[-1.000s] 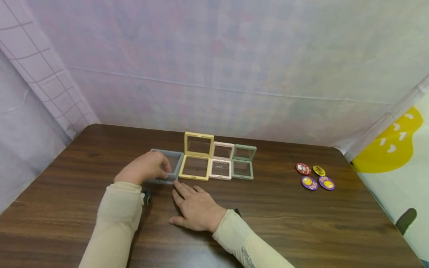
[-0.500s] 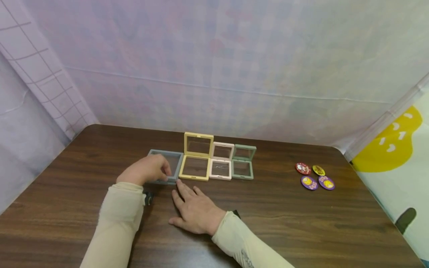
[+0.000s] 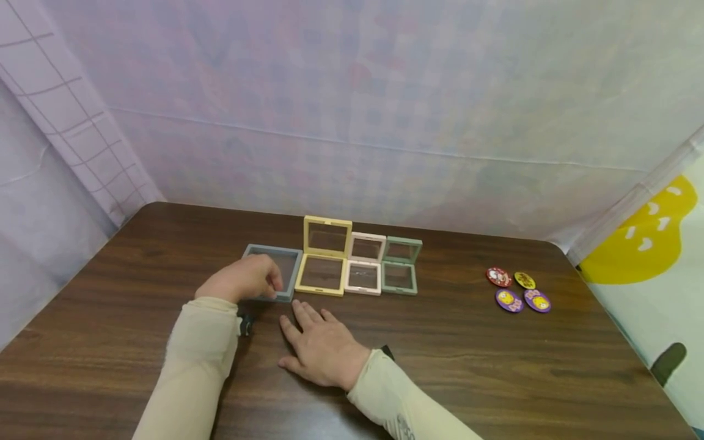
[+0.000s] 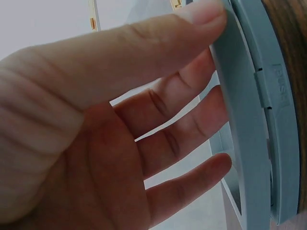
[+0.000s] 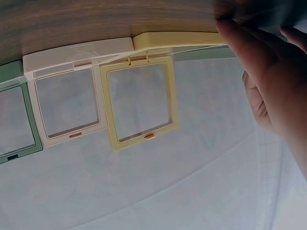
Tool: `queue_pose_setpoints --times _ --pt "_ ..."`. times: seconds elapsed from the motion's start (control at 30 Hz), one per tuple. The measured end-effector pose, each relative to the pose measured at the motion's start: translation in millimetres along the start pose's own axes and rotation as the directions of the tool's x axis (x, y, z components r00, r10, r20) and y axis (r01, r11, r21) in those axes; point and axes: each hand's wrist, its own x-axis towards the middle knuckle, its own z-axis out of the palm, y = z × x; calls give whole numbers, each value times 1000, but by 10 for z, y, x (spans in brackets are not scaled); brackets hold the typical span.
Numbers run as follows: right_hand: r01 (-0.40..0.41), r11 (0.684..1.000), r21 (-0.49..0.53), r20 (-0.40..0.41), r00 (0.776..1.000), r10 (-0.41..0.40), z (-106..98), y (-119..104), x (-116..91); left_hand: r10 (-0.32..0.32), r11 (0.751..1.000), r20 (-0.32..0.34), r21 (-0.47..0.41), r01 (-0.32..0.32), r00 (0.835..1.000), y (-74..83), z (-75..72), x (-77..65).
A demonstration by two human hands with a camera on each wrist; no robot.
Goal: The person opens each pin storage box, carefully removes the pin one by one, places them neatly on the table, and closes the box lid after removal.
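Note:
In the head view my left hand [image 3: 246, 278] is over the blue-grey frame [image 3: 297, 273] at the left end of the row. The left wrist view shows the thumb [image 4: 206, 12] and fingertips against the rim of this frame [image 4: 249, 158]. Its two layers lie close together, with a thin gap between them. My right hand [image 3: 324, 343] lies with fingers spread on the table, just in front of the blue-grey frame's right corner. A yellow hinged frame [image 3: 299, 274], a pale pink one [image 3: 348, 278] and a green one [image 3: 415, 279] continue the row, lids standing up.
Several round badges, among them a red one [image 3: 498, 277], a yellow one [image 3: 525, 280] and a purple one [image 3: 508, 301], lie at the right of the brown wooden table [image 3: 467, 366]. A patterned cloth [image 3: 385, 110] hangs along the back edge.
My left hand has shifted slightly right, and the front of the blue-grey frame looks flatter. My right fingertips have come slightly away from that frame's corner.

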Motion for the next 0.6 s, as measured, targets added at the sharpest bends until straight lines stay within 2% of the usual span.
queue_pose_setpoints --times 0.6 --pt "4 1000 -23 7 1000 -3 -4 -1 3 29 999 11 -26 -29 1000 -45 12 45"
